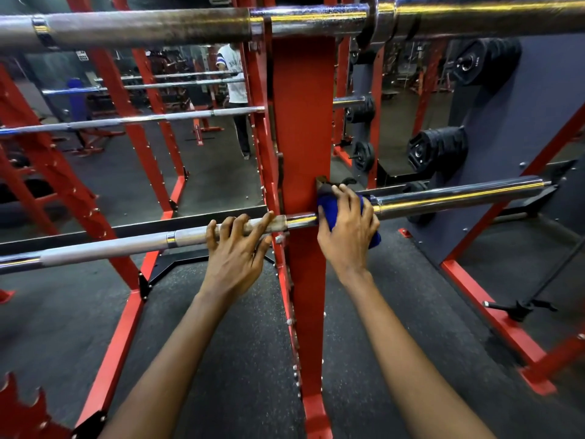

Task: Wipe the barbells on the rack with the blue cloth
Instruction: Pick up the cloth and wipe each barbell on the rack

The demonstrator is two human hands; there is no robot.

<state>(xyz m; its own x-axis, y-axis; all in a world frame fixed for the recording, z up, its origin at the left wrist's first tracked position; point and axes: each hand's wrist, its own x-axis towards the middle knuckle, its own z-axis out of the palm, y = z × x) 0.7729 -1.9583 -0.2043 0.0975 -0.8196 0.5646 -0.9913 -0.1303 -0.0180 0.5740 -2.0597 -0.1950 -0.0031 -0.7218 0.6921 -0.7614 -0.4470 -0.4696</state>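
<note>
Single view: one wide-angle camera worn on the head, facing forward and down. It sits close to the red rack upright (302, 122), which runs top to bottom through the frame centre. Both forearms enter from the bottom edge; the left hand (235, 248) and right hand (346, 236) lie just below mid-frame. The lower barbell (443, 198) crosses the frame from side to side. The upper barbell (158, 26) spans the top edge, nearest the lens. The floor (221, 359) fills the lower part.

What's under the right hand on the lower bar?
The right hand grips the blue cloth, wrapped on the lower barbell. The bar surface beneath the cloth is hidden.
</note>
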